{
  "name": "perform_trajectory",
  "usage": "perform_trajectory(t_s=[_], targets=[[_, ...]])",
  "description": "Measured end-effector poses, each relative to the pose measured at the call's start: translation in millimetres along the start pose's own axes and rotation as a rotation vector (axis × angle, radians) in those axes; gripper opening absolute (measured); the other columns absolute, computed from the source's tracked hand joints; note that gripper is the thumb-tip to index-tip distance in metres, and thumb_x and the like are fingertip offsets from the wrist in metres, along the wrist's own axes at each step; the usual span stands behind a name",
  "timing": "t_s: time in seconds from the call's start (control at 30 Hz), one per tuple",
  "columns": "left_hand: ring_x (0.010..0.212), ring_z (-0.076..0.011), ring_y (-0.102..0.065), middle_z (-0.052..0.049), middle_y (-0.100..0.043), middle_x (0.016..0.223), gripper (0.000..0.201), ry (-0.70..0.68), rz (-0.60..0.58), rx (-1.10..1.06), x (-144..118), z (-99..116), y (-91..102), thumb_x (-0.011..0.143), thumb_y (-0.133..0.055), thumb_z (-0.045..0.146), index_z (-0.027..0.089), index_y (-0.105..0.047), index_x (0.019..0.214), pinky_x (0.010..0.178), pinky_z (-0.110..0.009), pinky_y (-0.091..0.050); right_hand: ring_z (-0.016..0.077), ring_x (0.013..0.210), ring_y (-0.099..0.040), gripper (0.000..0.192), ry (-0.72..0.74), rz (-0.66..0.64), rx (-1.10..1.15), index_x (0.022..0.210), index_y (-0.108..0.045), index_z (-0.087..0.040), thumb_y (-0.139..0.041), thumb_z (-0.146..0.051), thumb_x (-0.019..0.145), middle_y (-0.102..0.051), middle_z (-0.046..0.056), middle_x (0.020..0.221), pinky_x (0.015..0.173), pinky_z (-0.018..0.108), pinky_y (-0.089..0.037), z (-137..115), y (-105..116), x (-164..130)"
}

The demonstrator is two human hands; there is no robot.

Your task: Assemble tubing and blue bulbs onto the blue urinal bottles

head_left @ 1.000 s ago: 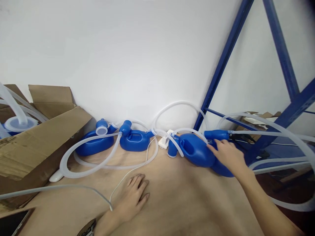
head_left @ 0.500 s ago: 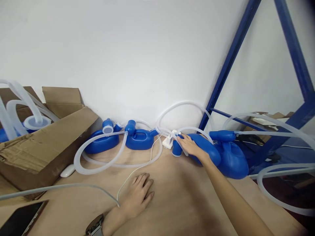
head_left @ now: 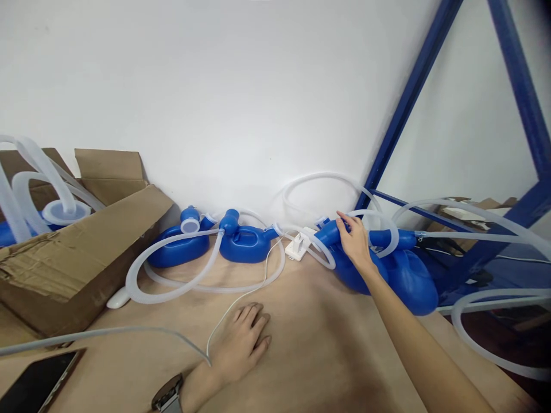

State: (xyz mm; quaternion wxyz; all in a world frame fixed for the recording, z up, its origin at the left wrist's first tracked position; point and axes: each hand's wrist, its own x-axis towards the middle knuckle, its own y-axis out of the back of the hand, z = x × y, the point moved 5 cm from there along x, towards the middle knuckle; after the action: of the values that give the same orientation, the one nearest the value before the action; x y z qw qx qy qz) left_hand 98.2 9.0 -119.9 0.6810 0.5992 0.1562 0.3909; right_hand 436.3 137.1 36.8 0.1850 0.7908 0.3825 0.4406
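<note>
My left hand (head_left: 243,338) rests palm down on the tan tabletop with its fingers stretched out, holding nothing. A thin white cable runs beside it. At the right, my right hand (head_left: 355,240) grips the upper part of a blue urinal bottle (head_left: 350,274) near its tilted neck piece (head_left: 328,234); some fingers are hidden behind it. Clear hose loops (head_left: 325,257) lie around this bottle. Close behind my right wrist lies another blue bottle (head_left: 413,284) with a hose on its neck. Two more blue bottles (head_left: 247,245) (head_left: 183,249) stand by the wall.
A cardboard box (head_left: 86,241) holding hoses and blue parts stands at the left. In front of it are a white computer mouse (head_left: 118,298) and a phone (head_left: 38,381). A white power adapter (head_left: 298,245) sits near the wall. Blue metal frame bars (head_left: 408,97) rise at the right.
My right hand has moved slightly right, and the bottle's neck piece has turned from pointing down to lying tilted to the left. My left hand has stayed in place.
</note>
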Motion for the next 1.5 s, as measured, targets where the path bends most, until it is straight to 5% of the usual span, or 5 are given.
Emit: perform_trajectory(t_s=[0.27, 0.5, 0.73, 1.2, 1.5], targets=[[0.132, -0.0332, -0.055, -0.016, -0.061, 0.144, 0.037, -0.011, 0.059, 0.011, -1, 0, -0.3, 0.102, -0.052, 0.031, 0.02, -0.062, 0.135, 0.108, -0.053, -0.049, 0.0353, 0.121, -0.059, 0.075, -0.011, 0.196, 0.065, 0.143, -0.061, -0.016, -0.069, -0.061, 0.084, -0.059, 0.016, 0.129, 0.108, 0.052, -0.046, -12, 23, -2], [0.133, -0.0336, -0.054, -0.016, -0.061, 0.144, 0.037, -0.02, 0.041, 0.012, 0, 1, -1.3, 0.1, -0.053, 0.029, 0.019, -0.062, 0.135, 0.108, -0.053, -0.049, 0.0329, 0.117, -0.064, 0.077, 0.1, 0.462, 0.222, 0.147, -0.059, -0.016, -0.073, -0.059, 0.085, -0.064, 0.016, 0.128, 0.11, 0.053, -0.048, -54, 96, -18], [0.132, -0.0344, -0.056, -0.017, -0.061, 0.144, 0.038, -0.008, 0.057, -0.013, 1, -1, -3.4, 0.101, -0.051, 0.031, 0.019, -0.063, 0.135, 0.108, -0.054, -0.048, 0.0369, 0.131, -0.06, 0.082, -0.03, 0.169, 0.494, 0.155, -0.048, -0.034, -0.075, -0.066, 0.084, -0.062, 0.009, 0.143, 0.11, 0.059, -0.051, -89, 149, -61], [0.124, -0.034, -0.061, -0.019, -0.054, 0.145, 0.069, -0.069, 0.591, -0.461, -23, -10, 22.7, 0.106, -0.031, 0.058, 0.027, -0.011, 0.165, 0.095, -0.049, -0.055, 0.03, 0.133, -0.056, 0.096, -0.261, -0.397, 0.605, 0.165, -0.025, -0.034, -0.069, -0.061, 0.085, -0.046, 0.008, 0.148, 0.103, 0.041, -0.057, -105, 9, -186], [0.112, -0.0295, -0.067, -0.017, -0.057, 0.146, 0.065, 0.159, 0.467, -0.547, -6, -8, 50.3, 0.103, -0.048, 0.047, 0.025, -0.025, 0.159, 0.088, -0.044, -0.057, 0.0274, 0.148, -0.044, 0.107, -0.414, -0.511, 0.736, 0.168, -0.007, -0.034, -0.065, -0.069, 0.084, -0.036, 0.008, 0.163, 0.116, 0.039, -0.044, -99, -22, -196]])
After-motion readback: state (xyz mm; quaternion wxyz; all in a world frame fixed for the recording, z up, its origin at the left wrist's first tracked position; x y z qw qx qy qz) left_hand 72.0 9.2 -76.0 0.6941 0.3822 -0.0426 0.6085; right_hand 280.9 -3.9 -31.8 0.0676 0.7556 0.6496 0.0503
